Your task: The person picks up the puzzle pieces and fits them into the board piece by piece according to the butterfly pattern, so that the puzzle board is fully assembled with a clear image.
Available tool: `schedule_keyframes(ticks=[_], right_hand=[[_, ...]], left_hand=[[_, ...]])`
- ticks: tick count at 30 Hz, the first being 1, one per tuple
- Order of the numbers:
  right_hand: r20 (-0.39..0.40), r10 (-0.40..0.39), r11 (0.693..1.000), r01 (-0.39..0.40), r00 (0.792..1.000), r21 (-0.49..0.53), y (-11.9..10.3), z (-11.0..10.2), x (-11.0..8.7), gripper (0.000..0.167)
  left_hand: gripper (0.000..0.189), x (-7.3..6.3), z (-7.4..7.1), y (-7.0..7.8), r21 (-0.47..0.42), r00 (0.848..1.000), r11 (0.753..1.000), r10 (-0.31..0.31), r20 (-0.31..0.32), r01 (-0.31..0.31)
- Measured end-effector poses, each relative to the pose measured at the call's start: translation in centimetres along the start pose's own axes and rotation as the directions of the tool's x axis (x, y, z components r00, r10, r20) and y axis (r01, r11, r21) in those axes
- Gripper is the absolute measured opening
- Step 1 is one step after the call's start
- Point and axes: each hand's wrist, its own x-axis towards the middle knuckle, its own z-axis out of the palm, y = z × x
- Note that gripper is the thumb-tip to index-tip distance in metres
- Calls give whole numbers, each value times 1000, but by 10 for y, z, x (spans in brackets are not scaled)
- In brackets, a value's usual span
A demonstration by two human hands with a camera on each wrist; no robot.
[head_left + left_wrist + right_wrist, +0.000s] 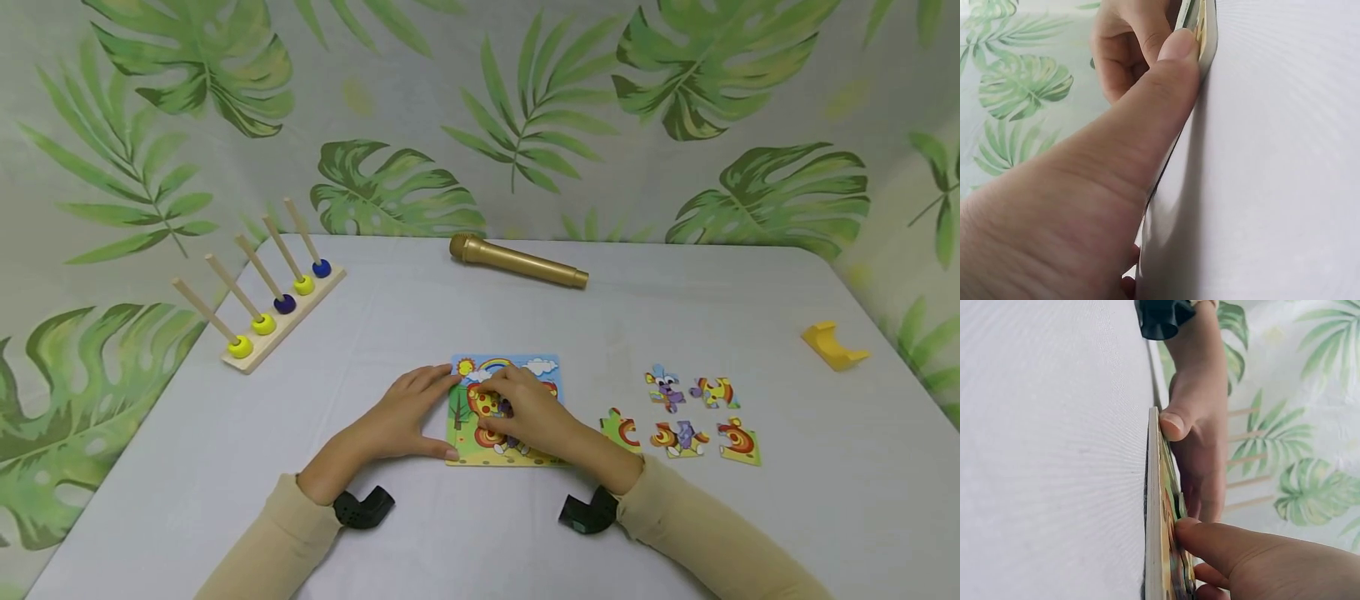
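A colourful jigsaw puzzle board point(468, 457) lies in the middle of the table, with a sun, rainbow and clouds along its top. At its left side my left hand point(397, 417) steadies it, fingers stretched out by the upper corner and thumb point(1179, 47) on the lower edge. My right hand point(532, 417) is over the board's middle and pinches a puzzle piece point(487, 406) between thumb and fingers. In the right wrist view, that piece stands slightly proud of the board's surface. The right hand hides much of the picture.
Several loose puzzle pieces point(682, 439) lie right of the board. A gold toy microphone point(521, 261) lies behind it. A wooden peg stand point(281, 329) with yellow and blue beads is at the left, and a yellow curved block point(832, 346) near the right edge.
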Motion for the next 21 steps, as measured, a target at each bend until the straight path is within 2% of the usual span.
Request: schedule_keyframes(ticks=[5, 12, 21], right_hand=[[7, 11, 1000, -11, 1000, 8, 2, 1, 0, 39], [18, 9, 999, -10, 1000, 48, 3, 0, 0, 40], [74, 23, 990, -33, 997, 138, 12, -3, 0, 40]], left_hand=[[96, -2, 2, 2, -10, 999, 1000, 28, -36, -28], [73, -9, 1, 5, 15, 993, 995, 102, -59, -102], [70, -9, 0, 5, 26, 992, 994, 110, -61, -109]])
